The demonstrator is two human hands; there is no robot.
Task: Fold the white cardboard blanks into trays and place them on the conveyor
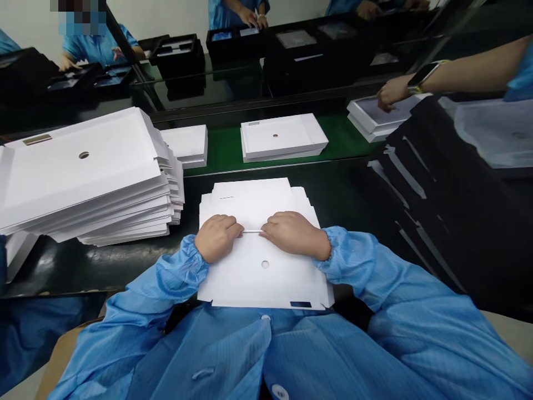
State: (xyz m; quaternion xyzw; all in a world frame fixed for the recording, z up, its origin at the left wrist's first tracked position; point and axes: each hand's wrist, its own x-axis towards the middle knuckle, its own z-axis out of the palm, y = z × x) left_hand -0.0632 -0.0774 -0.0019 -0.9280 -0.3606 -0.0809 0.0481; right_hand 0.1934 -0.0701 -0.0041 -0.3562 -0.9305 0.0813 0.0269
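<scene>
At about nine o'clock a tall pile of white cardboard (pixel 83 178) fans out with its sheets stepped and overhanging toward the middle. A nudge from the left elbow could, I judge, send the top ones sliding onto the dark tabletop (pixel 350 194). Dead centre, just below the chest, lies the cardboard sheet (pixel 258 272). The left hand (pixel 216 238) is curled, fingertips pinching the left end of a thin raised fold (pixel 252 231). The right hand (pixel 293 233) is curled the same way, pinching the fold's other end. Uneven pressure between them could run the crease crooked or buckle the panel, and the sheet's near edge hangs over the tabletop's rim, so it could tip. At three o'clock a slanted pile of black sheets (pixel 449 222) leans close. At one o'clock a co-worker's hand (pixel 393 91) rests on a white box, well apart.
</scene>
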